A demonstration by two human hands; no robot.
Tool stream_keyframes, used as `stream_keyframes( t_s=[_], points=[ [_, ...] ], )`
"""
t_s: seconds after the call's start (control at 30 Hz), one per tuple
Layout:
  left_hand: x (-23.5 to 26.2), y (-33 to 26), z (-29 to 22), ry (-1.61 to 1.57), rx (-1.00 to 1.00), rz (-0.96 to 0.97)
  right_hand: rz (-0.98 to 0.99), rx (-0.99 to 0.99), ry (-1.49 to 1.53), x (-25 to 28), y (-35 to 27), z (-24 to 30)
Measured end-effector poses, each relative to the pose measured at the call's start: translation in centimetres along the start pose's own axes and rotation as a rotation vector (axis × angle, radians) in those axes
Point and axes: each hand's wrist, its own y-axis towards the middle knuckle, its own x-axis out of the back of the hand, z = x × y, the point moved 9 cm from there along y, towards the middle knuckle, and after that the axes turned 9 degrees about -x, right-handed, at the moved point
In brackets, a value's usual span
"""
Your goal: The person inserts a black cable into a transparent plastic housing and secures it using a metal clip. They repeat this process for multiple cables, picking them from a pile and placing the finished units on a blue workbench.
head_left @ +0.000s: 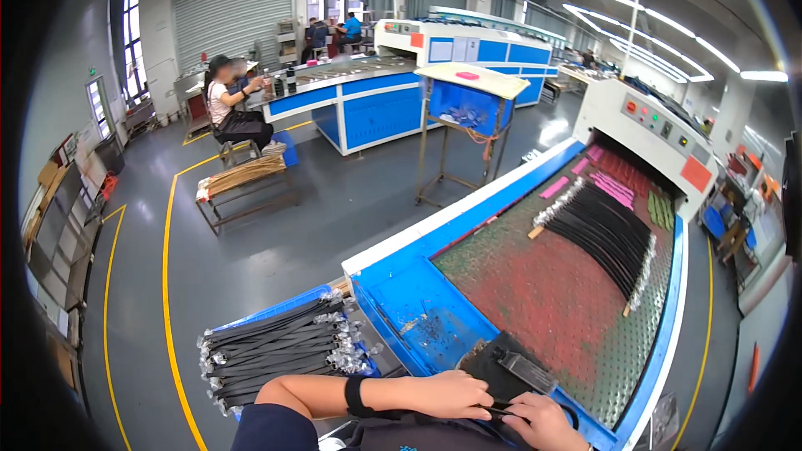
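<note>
Close to my body, at the machine's near edge, my left hand and my right hand are close together, fingers pinched on a dark, thin black strip. Most of the strip is hidden by my fingers. Just beyond the hands, a clear plastic box lies on a dark board. Left of my left forearm, a pile of long black strips with clear plastic-wrapped ends fills a blue crate.
A conveyor belt carries a row of black strips, pink pieces and green pieces near the white machine housing. Beyond stand a metal-legged table and another blue-and-white machine, where a person sits.
</note>
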Motion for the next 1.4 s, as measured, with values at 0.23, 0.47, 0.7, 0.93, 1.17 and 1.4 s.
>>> stream_keyframes(
  t_s=[0.23,0.47,0.7,0.93,1.17,1.4],
  points=[
    [0.0,-2.4,0.6,-0.264,0.077,-0.007,0.131,0.113,0.057,-2.3,0.3,-1.3],
    [1.7,-3.6,-0.7,-0.294,0.114,-0.014,0.186,0.18,0.139,-1.4,1.0,-0.9],
    [3.1,-3.3,-1.2,0.124,0.119,-0.235,0.095,0.219,0.104,-0.9,0.8,-0.6],
    [4.0,-2.7,-1.4,0.063,0.161,-0.292,-0.038,0.21,0.052,0.3,0.5,0.0],
    [4.3,-2.9,-0.5,-0.027,0.211,-0.282,-0.037,0.208,0.053,0.4,1.0,-0.3],
    [6.1,-2.9,-1.9,0.236,0.099,-0.406,-0.135,0.219,-0.046,0.8,1.7,0.1]
  ],
)
